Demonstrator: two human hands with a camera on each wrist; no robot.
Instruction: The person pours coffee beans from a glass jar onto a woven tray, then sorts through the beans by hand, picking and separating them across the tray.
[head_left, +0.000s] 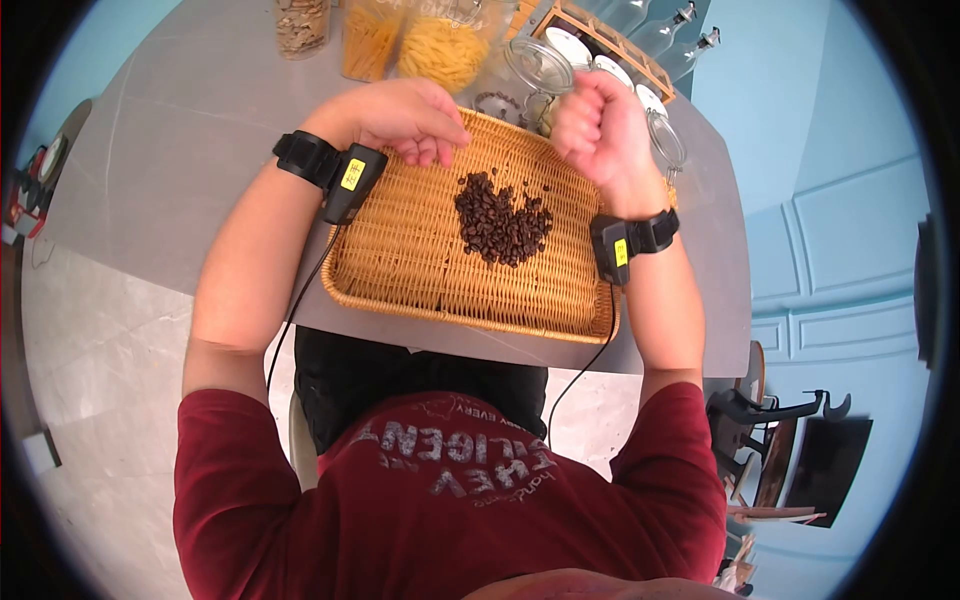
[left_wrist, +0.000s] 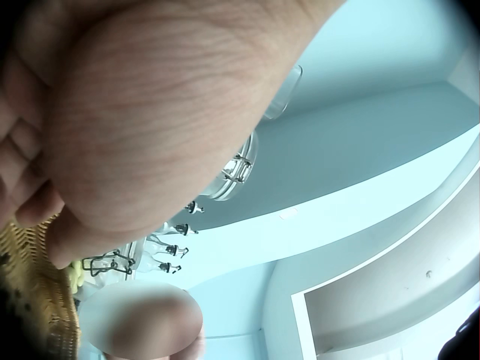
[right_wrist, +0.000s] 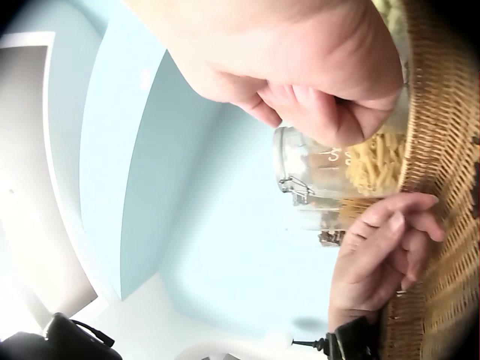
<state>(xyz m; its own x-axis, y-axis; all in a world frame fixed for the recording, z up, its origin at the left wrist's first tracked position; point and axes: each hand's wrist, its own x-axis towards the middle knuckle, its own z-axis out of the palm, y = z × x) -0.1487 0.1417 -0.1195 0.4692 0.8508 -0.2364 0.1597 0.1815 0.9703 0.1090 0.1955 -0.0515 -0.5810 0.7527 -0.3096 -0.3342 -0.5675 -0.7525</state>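
Note:
A shallow wicker basket (head_left: 400,285) stands on the grey table, with a loose pile of dark roasted coffee beans (head_left: 500,222) in its middle. My left hand (head_left: 415,120) hovers by the basket's back left rim, fingers loosely bent and nothing in them; the right wrist view also shows this hand (right_wrist: 386,251). Over the back right corner is my right hand (head_left: 603,130), its fingers curled into a fist beside a raised glass jar lid (head_left: 540,66). No bean shows in the fist (right_wrist: 322,90); its inside is hidden.
Behind the basket are a jar of penne (head_left: 443,52), a container of longer pasta (head_left: 368,45) and a jar of brown pieces (head_left: 302,28). Glass bottles (head_left: 660,38) and a wooden rack (head_left: 600,45) stand back right. Another open jar lid (head_left: 666,140) sits beyond my right wrist.

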